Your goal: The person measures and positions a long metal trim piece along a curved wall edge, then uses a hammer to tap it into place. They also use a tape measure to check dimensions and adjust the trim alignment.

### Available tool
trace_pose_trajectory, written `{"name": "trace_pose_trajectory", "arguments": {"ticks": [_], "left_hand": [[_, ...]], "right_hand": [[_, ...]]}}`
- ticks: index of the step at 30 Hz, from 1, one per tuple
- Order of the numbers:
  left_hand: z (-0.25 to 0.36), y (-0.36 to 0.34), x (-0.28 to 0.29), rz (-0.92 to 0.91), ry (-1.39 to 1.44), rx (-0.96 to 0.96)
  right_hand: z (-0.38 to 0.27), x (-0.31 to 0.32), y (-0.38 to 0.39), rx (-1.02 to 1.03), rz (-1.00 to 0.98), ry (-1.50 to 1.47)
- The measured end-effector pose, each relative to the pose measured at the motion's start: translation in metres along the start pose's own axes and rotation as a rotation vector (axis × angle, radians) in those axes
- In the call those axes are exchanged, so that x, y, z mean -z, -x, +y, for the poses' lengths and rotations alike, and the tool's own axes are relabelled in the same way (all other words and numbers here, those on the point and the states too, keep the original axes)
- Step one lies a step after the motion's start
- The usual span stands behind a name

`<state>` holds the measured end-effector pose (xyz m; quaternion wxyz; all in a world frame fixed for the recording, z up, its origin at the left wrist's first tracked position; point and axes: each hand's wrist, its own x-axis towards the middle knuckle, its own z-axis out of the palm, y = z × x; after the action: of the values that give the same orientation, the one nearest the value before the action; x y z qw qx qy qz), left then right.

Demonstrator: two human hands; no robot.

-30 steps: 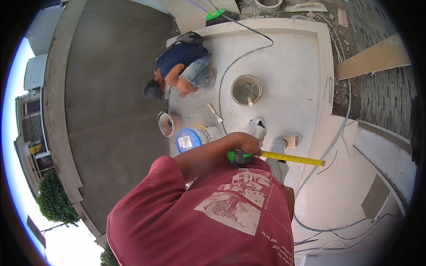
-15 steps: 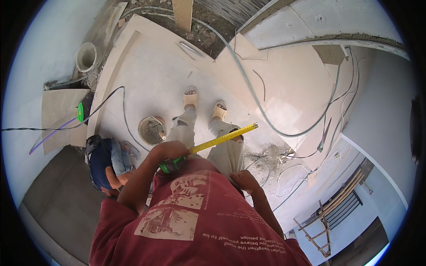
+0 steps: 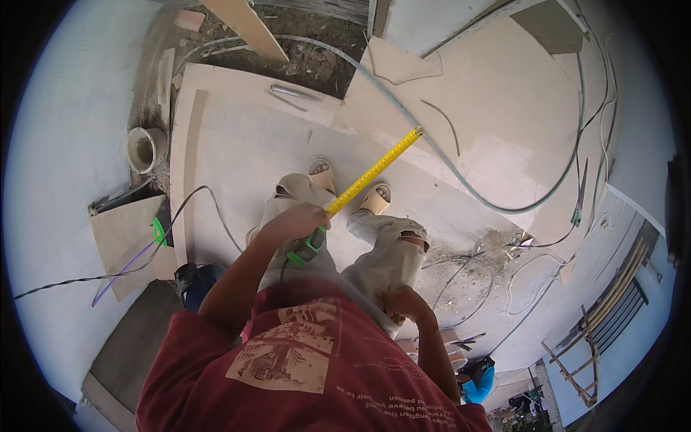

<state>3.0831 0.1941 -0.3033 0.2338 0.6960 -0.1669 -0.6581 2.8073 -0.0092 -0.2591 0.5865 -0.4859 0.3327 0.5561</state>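
My left hand (image 3: 302, 219) is closed around a tape measure with a green and black case (image 3: 308, 247). Its yellow blade (image 3: 374, 169) sticks out up and to the right, over my sandals, and the free end overlaps a grey-green hose in the view. Against the thigh of my light, ripped trousers (image 3: 385, 270), my right hand (image 3: 404, 304) has its fingers curled in. Whether it grips the cloth or something small is hidden.
Pale floor tiles (image 3: 245, 137) border a dirt patch (image 3: 317, 68) with a board (image 3: 248, 29) across it. The hose (image 3: 468, 186) and several cables curve at right. A pipe (image 3: 146, 150) stands at left. People in dark blue (image 3: 205, 282) and turquoise (image 3: 480, 387) are partly visible.
My left hand has moved forward and right with the tape measure, and the blade's end reaches farther up. My right hand has shifted down the thigh. The mortar bucket is now hidden.
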Motion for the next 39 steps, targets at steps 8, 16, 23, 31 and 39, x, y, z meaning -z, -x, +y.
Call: {"name": "trace_pose_trajectory", "arguments": {"ticks": [8,16,23,31,39], "left_hand": [[-0.033,-0.206,-0.039,-0.117,0.515,0.013],[-0.066,-0.338,-0.071,0.086,-0.031,-0.261],[-0.077,-0.301,-0.061,0.295,0.092,-0.298],[-0.095,-0.267,-0.039,0.509,0.276,-0.116],[-0.146,-0.262,-0.050,0.683,0.293,0.119]], "right_hand": [[0.033,0.083,-0.103,0.021,-0.083,-0.336],[0.029,0.160,-0.210,0.237,0.149,-0.138],[-0.018,0.193,-0.231,0.472,0.183,-0.304],[-0.139,0.211,-0.306,0.791,0.226,-0.223],[-0.202,0.180,-0.417,0.811,0.356,-0.261]]}}
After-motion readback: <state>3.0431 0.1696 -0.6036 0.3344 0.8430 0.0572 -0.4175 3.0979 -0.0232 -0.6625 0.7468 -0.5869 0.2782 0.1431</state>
